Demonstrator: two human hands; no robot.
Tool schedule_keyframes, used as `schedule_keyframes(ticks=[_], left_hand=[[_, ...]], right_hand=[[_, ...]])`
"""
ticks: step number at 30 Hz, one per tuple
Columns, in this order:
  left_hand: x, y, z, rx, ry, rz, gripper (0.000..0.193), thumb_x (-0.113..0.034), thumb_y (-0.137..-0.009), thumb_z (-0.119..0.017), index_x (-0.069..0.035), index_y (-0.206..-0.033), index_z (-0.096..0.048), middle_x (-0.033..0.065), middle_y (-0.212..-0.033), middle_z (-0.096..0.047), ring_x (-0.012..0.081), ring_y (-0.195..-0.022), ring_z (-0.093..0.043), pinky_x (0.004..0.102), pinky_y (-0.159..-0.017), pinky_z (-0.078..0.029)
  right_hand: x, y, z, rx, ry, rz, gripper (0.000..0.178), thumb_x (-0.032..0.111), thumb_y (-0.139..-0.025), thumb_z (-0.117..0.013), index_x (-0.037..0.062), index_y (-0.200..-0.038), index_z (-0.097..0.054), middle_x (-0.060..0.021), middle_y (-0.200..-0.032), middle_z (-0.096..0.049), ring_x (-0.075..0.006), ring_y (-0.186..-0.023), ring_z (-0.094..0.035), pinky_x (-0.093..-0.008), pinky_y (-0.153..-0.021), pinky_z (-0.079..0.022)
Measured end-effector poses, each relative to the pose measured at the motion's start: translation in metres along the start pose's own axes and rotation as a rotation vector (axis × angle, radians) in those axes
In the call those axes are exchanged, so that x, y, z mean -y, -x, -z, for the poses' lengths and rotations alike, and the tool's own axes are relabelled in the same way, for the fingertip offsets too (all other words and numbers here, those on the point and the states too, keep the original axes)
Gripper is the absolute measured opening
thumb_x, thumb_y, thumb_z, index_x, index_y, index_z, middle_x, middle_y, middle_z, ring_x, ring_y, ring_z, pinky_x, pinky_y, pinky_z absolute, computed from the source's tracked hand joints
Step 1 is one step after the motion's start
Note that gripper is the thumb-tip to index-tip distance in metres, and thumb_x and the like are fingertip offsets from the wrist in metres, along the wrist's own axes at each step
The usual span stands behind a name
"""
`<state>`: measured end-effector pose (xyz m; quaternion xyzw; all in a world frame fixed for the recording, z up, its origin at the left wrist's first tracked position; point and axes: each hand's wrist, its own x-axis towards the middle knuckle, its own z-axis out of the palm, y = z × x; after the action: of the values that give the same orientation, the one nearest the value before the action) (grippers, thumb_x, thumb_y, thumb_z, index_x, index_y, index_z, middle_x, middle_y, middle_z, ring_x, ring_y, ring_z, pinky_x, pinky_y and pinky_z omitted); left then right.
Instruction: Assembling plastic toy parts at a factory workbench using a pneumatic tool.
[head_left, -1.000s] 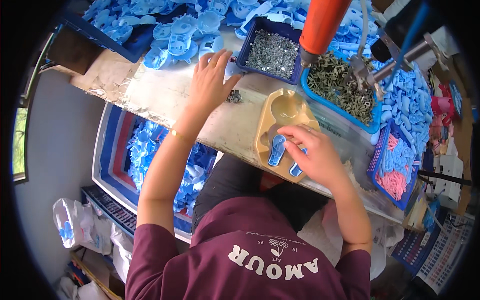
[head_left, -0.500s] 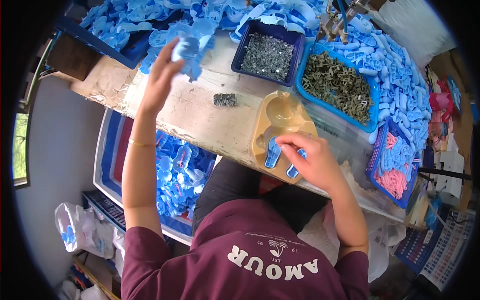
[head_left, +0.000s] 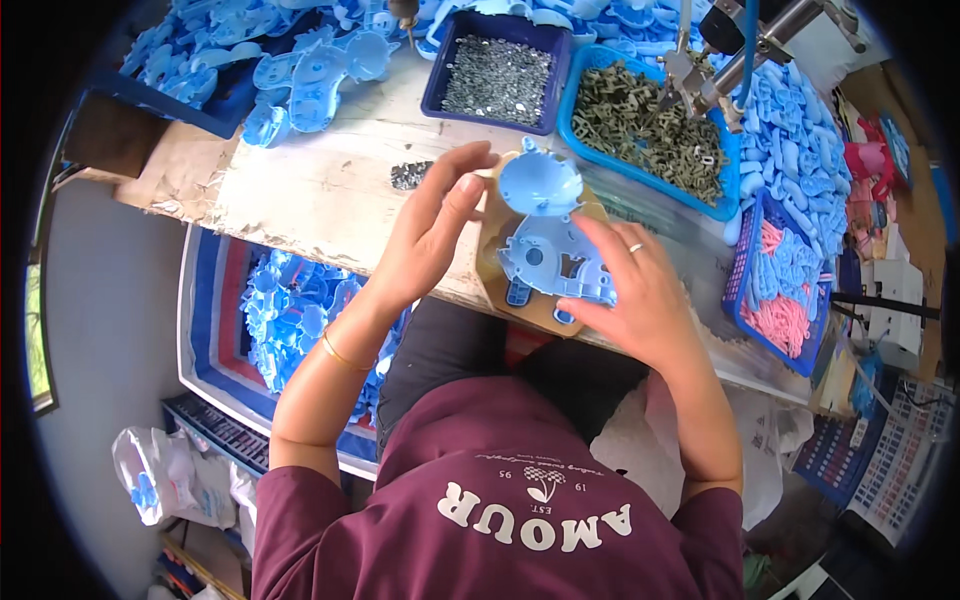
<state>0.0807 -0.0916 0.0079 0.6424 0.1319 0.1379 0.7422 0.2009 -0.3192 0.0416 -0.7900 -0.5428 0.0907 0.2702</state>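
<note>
A light-blue plastic bear-shaped shell (head_left: 545, 250) lies hollow side up on the tan moulded fixture (head_left: 490, 270) near the table's front edge. My right hand (head_left: 645, 295) grips its right side, thumb by the lower edge and index finger near the narrow neck. Close to the shell's upper left, my left hand (head_left: 430, 230) has its fingers extended and apart, with nothing in them; whether a fingertip touches the rim I cannot tell. Two small blue leg-like pieces, one at the lower left (head_left: 518, 294) and one at the bottom (head_left: 565, 317), partly show under the shell.
A small heap of dark metal bits (head_left: 410, 175) lies left of the fixture. Behind stand a navy tray of shiny small parts (head_left: 437, 95) and a blue tray of olive clips (head_left: 566, 125). Metal tool arms (head_left: 770, 55) overhang the back right. A purple basket (head_left: 740, 290) holds pink and blue pieces.
My left hand has brought a blue shell from the far-left pile to the fixture and loosened its hold. My right hand has moved from the small blue pieces to the shell. The view has shifted.
</note>
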Motion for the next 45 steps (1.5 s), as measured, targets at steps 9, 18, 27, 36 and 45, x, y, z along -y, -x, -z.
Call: schedule_keyframes(ticks=[9, 18, 27, 36, 45], left_hand=[[-0.009, 0.016, -0.019, 0.191, -0.939, -0.489, 0.062, -0.022, -0.083, -0.079, -0.005, -0.138, -0.055, 0.0167, -0.143, -0.054, 0.04, -0.133, -0.048, 0.0477, -0.11, -0.041], [0.013, 0.01, -0.048, 0.304, -1.13, -0.561, 0.063, -0.032, -0.085, -0.074, -0.006, -0.139, -0.054, 0.0132, -0.147, -0.051, 0.0365, -0.138, -0.044, 0.0507, -0.116, -0.034], [0.006, 0.009, -0.051, 0.335, -1.162, -0.53, 0.061, -0.026, -0.083, -0.075, -0.005, -0.137, -0.057, 0.0118, -0.142, -0.056, 0.0351, -0.134, -0.049, 0.0482, -0.112, -0.04], [0.004, 0.005, -0.056, 0.348, -1.213, -0.546, 0.061, -0.026, -0.082, -0.076, -0.006, -0.137, -0.058, 0.01, -0.141, -0.055, 0.0338, -0.13, -0.051, 0.0476, -0.11, -0.042], [0.007, 0.012, -0.055, 0.329, -1.234, -0.508, 0.058, -0.027, -0.086, -0.074, -0.006, -0.136, -0.056, 0.0102, -0.142, -0.053, 0.032, -0.133, -0.047, 0.0509, -0.116, -0.035]], right_hand=[[-0.006, 0.02, 0.004, -0.086, 0.088, -0.089, 0.072, 0.026, -0.073, -0.086, 0.005, -0.136, -0.057, -0.0105, -0.127, -0.059, -0.0342, -0.118, -0.055, -0.0462, -0.099, -0.045], [-0.008, 0.029, -0.004, -0.138, 0.123, -0.084, 0.06, 0.025, -0.076, -0.084, 0.0058, -0.129, -0.063, -0.0095, -0.117, -0.06, -0.031, -0.108, -0.059, -0.0426, -0.092, -0.048], [-0.006, 0.031, -0.005, -0.105, 0.118, -0.138, 0.06, 0.029, -0.077, -0.084, 0.0078, -0.129, -0.064, -0.0068, -0.11, -0.059, -0.0267, -0.102, -0.059, -0.0414, -0.088, -0.044], [-0.005, 0.029, -0.005, -0.059, 0.257, -0.147, 0.054, 0.03, -0.078, -0.083, 0.01, -0.125, -0.066, -0.0053, -0.109, -0.06, -0.0253, -0.101, -0.059, -0.0399, -0.086, -0.043], [-0.117, -0.051, 0.032, -0.361, 0.182, -0.209, 0.018, 0.013, -0.091, -0.069, 0.0088, -0.108, -0.073, -0.0105, -0.094, -0.072, -0.0291, -0.082, -0.07, -0.0385, -0.071, -0.055]])
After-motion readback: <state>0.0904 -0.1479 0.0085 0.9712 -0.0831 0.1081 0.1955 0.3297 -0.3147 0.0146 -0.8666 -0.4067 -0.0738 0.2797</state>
